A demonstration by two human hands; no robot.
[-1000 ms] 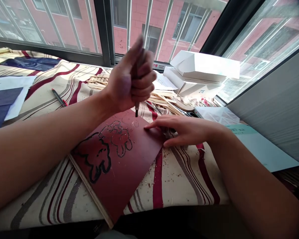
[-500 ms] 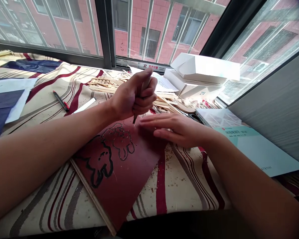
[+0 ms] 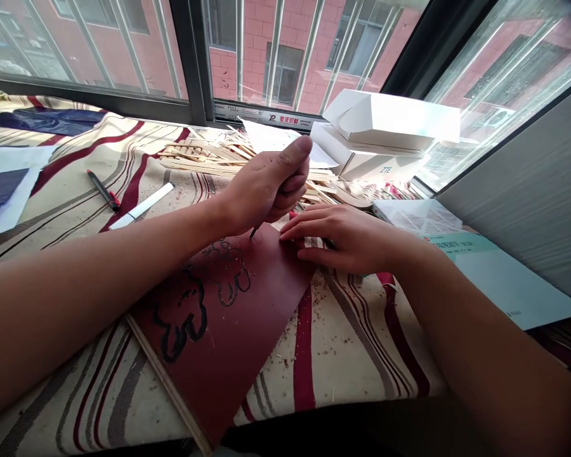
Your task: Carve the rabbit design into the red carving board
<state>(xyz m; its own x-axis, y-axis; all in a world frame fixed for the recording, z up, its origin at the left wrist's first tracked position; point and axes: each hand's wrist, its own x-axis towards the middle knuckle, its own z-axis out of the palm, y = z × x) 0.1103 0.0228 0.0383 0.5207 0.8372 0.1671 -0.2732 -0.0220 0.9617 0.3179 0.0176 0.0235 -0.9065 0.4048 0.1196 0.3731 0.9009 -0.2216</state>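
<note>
My left hand (image 3: 271,187) is closed in a fist around a carving tool (image 3: 254,231), thumb uppermost. Most of the tool is hidden in the fist; its thin dark tip slants down to the far part of a dark red board (image 3: 233,355). Black-lined grooves forming cartoon animal shapes (image 3: 185,317) run across the board's left half, partly covered by my left forearm. At the board's far right edge, my right hand (image 3: 342,238) lies palm down with fingers stretched out, fingertips at the edge. Layered wood shows along the board's near left side.
Wood shavings litter the striped cloth (image 3: 352,362). Behind my hands are a heap of thin wooden sticks (image 3: 209,155) and a white box (image 3: 385,120) by the window. A red-black pen (image 3: 103,190) and a white strip (image 3: 143,206) lie left; a pale green book (image 3: 499,279) lies right.
My right hand has drawn slightly right, its fingers now at the board's edge. My left fist has tilted over to the right, the tool with it. The view has shifted a little.
</note>
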